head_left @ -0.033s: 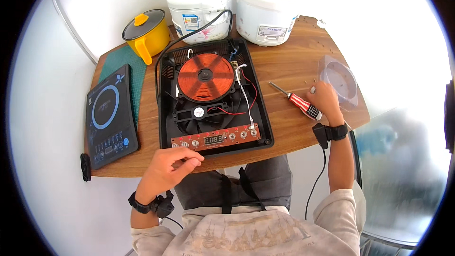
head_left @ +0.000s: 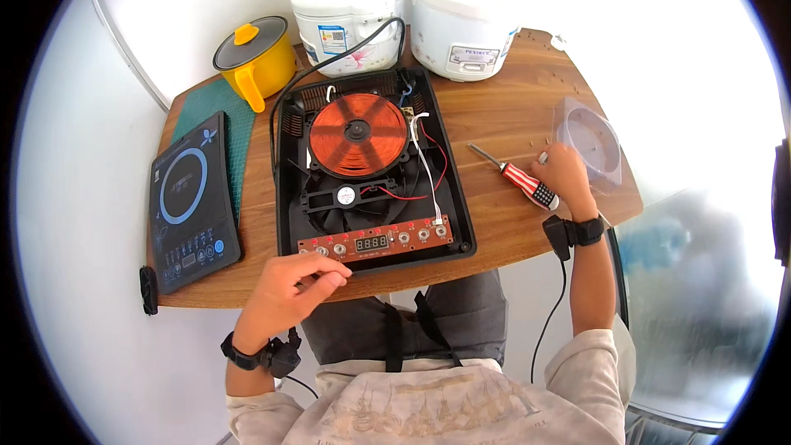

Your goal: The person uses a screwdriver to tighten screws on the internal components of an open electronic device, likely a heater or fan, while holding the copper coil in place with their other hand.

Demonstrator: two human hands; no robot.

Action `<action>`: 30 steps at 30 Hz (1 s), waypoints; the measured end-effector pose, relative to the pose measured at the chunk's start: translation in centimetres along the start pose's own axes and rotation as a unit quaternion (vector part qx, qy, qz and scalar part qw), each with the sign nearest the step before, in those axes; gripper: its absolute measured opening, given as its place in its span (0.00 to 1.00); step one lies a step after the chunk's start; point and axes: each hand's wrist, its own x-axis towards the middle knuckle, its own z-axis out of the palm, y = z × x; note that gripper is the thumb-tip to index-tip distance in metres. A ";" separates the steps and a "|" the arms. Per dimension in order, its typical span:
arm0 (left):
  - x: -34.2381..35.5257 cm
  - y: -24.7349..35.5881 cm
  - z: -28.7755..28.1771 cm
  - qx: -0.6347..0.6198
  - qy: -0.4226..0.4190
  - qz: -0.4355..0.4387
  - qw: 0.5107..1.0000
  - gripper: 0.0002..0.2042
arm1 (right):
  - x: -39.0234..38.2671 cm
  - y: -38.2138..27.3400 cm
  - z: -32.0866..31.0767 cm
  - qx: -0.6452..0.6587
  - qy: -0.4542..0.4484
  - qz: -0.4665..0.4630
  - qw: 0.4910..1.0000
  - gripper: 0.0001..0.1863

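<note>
An opened black appliance housing (head_left: 459,239) holds a round copper coil (head_left: 338,128), a fan, wires and a brown circuit board (head_left: 372,231) with buttons and a display. My left hand (head_left: 297,288) rests at its front edge, fingers loosely bent, with nothing visible in them. My right hand (head_left: 560,173) is at the right of the housing, pinched on a small pale piece (head_left: 543,157), too small to identify. Beside it lies a striped-handled screwdriver (head_left: 525,182), metal tip toward the back left. A clear plastic dish (head_left: 591,132) with small bits inside sits just beyond that hand.
A black induction cooktop panel (head_left: 189,206) lies on the left, partly over a green mat (head_left: 241,144). A yellow lidded pot (head_left: 272,58) and two white rice cookers (head_left: 346,12) (head_left: 457,21) stand along the back. Small bits lie on the wooden table (head_left: 535,82).
My left hand has shifted very slightly up and to the left. My right hand stays where it was.
</note>
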 end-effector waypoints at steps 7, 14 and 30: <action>1.0 1.4 -2.7 0.036 0.057 0.029 0.997 0.07 | -1.8 -2.3 -2.5 0.064 0.021 -0.040 0.997 0.11; 5.0 2.4 -6.3 0.077 0.050 0.027 0.995 0.10 | -4.2 -6.0 -6.3 0.160 0.002 -0.103 0.982 0.16; 16.9 -4.5 -9.5 0.251 -0.077 0.130 0.956 0.21 | -6.3 -11.4 -12.6 0.228 0.064 -0.251 0.938 0.05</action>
